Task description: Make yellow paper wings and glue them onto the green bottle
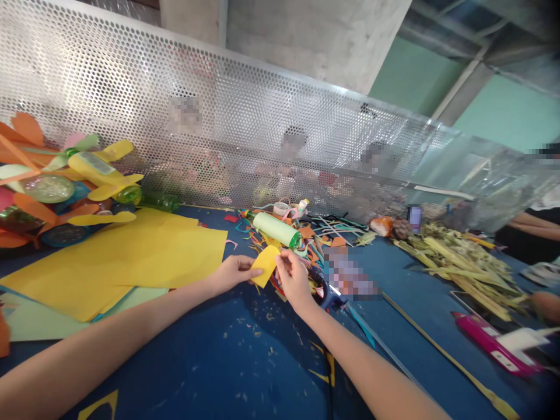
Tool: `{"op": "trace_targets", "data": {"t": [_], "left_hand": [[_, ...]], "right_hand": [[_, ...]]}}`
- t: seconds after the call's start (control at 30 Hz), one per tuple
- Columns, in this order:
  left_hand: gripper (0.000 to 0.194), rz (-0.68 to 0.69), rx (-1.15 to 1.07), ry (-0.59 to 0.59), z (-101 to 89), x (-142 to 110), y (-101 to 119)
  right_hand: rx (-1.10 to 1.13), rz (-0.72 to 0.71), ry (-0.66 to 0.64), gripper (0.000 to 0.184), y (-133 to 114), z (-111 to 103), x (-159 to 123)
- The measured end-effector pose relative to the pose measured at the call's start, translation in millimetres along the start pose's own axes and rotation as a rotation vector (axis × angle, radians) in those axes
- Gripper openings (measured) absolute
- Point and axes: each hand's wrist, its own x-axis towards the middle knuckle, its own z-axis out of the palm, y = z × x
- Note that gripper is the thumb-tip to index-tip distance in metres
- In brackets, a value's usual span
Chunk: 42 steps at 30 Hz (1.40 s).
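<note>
My left hand (234,272) and my right hand (292,279) both pinch a small yellow paper piece (266,263) just above the blue table (227,356). The left fingers grip its lower left edge, the right fingers its right edge. Just beyond the paper lies a pale green bottle wrapped in paper (276,229) among coloured paper scraps (324,239). Scissors with dark handles (326,291) lie right beside my right hand.
Large yellow paper sheets (144,251) lie at left, with a pile of bottle-and-paper crafts (65,186) behind. Dried leaf strips (464,262) and a pink cutter (494,344) lie at right. A perforated metal screen (219,116) runs along the back. Another person's arm (534,224) rests at far right.
</note>
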Motion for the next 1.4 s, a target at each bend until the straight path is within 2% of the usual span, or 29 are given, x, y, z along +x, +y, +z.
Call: {"op": "trace_targets", "data": {"t": [0.23, 0.5, 1.1, 1.4], "left_hand": [[0.036, 0.012, 0.089, -0.027, -0.3, 0.1, 1.6], [0.033, -0.007, -0.006, 0.015, -0.5, 1.9, -1.9], [0.03, -0.043, -0.018, 0.099, 1.2, 2.0, -1.4], [0.031, -0.047, -0.007, 0.094, 2.0, 1.9, 1.7]], "right_hand": [[0.004, 0.004, 0.019, 0.016, -0.1, -1.1, 0.7], [0.022, 0.032, 0.032, 0.017, -3.4, -1.9, 0.5], [0.06, 0.045, 0.059, 0.019, -3.7, -1.9, 1.2], [0.058, 0.048, 0.071, 0.02, -4.2, -0.8, 0.8]]}}
